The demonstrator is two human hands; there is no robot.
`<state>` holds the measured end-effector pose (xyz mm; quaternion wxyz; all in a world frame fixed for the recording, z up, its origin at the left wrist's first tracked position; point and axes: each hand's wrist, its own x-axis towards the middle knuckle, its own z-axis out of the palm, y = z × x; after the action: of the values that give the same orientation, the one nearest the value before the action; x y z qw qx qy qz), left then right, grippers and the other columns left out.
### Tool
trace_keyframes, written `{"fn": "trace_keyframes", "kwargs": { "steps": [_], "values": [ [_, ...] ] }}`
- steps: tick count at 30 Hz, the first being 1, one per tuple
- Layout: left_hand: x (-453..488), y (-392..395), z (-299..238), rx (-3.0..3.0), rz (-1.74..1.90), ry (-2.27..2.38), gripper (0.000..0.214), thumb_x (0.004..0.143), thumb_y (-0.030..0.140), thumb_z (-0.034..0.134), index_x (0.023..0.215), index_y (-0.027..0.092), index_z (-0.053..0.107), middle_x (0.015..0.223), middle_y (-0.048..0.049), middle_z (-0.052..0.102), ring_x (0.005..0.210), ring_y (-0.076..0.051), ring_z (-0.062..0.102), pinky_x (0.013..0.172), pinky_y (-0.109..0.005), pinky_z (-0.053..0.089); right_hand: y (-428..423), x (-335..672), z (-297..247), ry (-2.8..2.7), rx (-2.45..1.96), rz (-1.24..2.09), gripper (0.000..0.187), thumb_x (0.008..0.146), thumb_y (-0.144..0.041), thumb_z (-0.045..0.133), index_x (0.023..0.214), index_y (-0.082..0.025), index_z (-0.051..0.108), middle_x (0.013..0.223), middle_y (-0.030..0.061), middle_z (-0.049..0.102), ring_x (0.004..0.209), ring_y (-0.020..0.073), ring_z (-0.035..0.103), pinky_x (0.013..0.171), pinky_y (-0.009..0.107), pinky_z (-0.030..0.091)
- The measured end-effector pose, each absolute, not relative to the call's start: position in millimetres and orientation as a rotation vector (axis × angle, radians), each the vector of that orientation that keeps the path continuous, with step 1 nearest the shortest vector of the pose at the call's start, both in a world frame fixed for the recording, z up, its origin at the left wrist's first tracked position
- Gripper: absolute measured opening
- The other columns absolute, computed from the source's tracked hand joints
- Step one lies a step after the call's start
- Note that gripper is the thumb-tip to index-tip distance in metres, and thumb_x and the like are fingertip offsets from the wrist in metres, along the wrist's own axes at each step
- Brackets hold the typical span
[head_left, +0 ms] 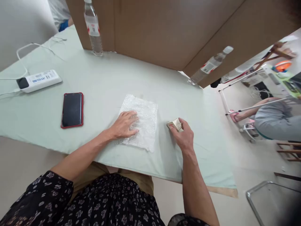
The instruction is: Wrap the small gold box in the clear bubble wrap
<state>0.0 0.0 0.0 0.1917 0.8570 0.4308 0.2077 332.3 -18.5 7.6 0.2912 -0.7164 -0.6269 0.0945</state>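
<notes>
While left hand (124, 124) flattens one wrap (141, 121) (two bottles (93, 28)).

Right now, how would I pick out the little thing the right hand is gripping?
Start at the pale green table cloth and find the bubble wrap sheet under the left hand. Just right of it, the right hand grips a small tan box resting on the cloth. It is the only small, boxy, tan object there; the phone is flat, dark and red-edged.
</notes>
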Motion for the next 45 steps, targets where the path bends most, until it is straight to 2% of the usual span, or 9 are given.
{"fn": "trace_keyframes", "kwargs": {
  "steps": [3, 8, 13, 18, 26, 31, 40, 45],
  "values": [
    [-11.5, 5.1, 2.4, 2.294, 0.709, 1.272, 0.051, 0.086, 0.023, 0.056, 0.136, 0.023, 0.058, 0.144, -0.0098, 0.060, 0.140, -0.031, 0.048, 0.118, -0.052, 0.035, -20.3, 303.8, 31.3, -1.712, -1.754, 0.328, 0.058, 0.081, -0.049, 0.068, 0.132, -0.022, 0.060, 0.128, 0.0123, 0.069, 0.108, 0.0298, 0.067, 0.098, 0.051, 0.054],
    [-20.7, 14.0, 0.8, 2.216, 0.741, 1.359, 0.057, 0.080, 0.013, 0.051, 0.135, 0.024, 0.058, 0.138, -0.0055, 0.065, 0.138, -0.028, 0.051, 0.118, -0.050, 0.037, -7.0, 236.9, 47.7, -2.036, -1.407, 0.484, 0.055, 0.089, -0.044, 0.064, 0.141, -0.028, 0.056, 0.136, 0.0095, 0.065, 0.121, 0.0295, 0.063, 0.104, 0.048, 0.052],
    [-18.5, 15.8, -1.7, 2.267, 0.648, 1.350, 0.065, 0.073, 0.015, 0.053, 0.137, 0.023, 0.056, 0.138, -0.0087, 0.064, 0.135, -0.030, 0.052, 0.115, -0.050, 0.037, 11.3, 200.4, 20.6, -2.321, -1.284, 0.554, 0.054, 0.088, -0.028, 0.060, 0.142, -0.029, 0.054, 0.139, 0.0069, 0.065, 0.128, 0.0304, 0.059, 0.110, 0.050, 0.047],
    [-18.8, 15.6, 1.3, 2.317, 0.603, 1.321, 0.064, 0.073, 0.016, 0.053, 0.137, 0.021, 0.054, 0.138, -0.0112, 0.062, 0.132, -0.030, 0.053, 0.113, -0.047, 0.037, 12.1, 203.1, 7.6, -2.255, -1.338, 0.613, 0.058, 0.088, -0.031, 0.061, 0.145, -0.023, 0.051, 0.141, 0.0102, 0.063, 0.131, 0.0303, 0.058, 0.111, 0.048, 0.047],
    [-20.5, 16.6, -0.4, 2.310, 0.599, 1.315, 0.065, 0.072, 0.017, 0.053, 0.137, 0.023, 0.052, 0.140, -0.0095, 0.061, 0.134, -0.030, 0.051, 0.113, -0.046, 0.036, 12.7, 203.3, 8.3, -2.251, -1.312, 0.609, 0.053, 0.088, -0.029, 0.060, 0.140, -0.025, 0.055, 0.138, 0.0093, 0.065, 0.128, 0.0292, 0.060, 0.110, 0.047, 0.048],
    [-22.6, 18.0, 1.0, 2.319, 0.563, 1.326, 0.064, 0.071, 0.019, 0.052, 0.136, 0.020, 0.055, 0.140, -0.0107, 0.060, 0.134, -0.030, 0.051, 0.114, -0.045, 0.036, 12.5, 202.5, 7.2, -2.230, -1.290, 0.597, 0.052, 0.086, -0.026, 0.063, 0.138, -0.022, 0.057, 0.136, 0.0104, 0.066, 0.125, 0.0285, 0.061, 0.109, 0.045, 0.048],
    [-22.8, 17.5, 1.6, 2.328, 0.536, 1.345, 0.061, 0.074, 0.021, 0.051, 0.134, 0.018, 0.057, 0.140, -0.0115, 0.060, 0.134, -0.030, 0.051, 0.115, -0.046, 0.035, 13.8, 201.4, 3.5, -2.242, -1.282, 0.609, 0.051, 0.087, -0.030, 0.067, 0.136, -0.021, 0.057, 0.136, 0.0121, 0.066, 0.124, 0.0303, 0.062, 0.106, 0.048, 0.048],
    [-24.4, 15.5, 16.8, 2.349, 0.488, 1.325, 0.059, 0.076, 0.022, 0.052, 0.134, 0.017, 0.058, 0.140, -0.0125, 0.061, 0.136, -0.031, 0.050, 0.114, -0.049, 0.038, 8.7, 211.0, 17.3, -2.288, -1.318, 0.524, 0.065, 0.087, -0.035, 0.068, 0.146, -0.022, 0.047, 0.144, 0.0144, 0.059, 0.132, 0.0343, 0.055, 0.105, 0.053, 0.046]
  ]
}}
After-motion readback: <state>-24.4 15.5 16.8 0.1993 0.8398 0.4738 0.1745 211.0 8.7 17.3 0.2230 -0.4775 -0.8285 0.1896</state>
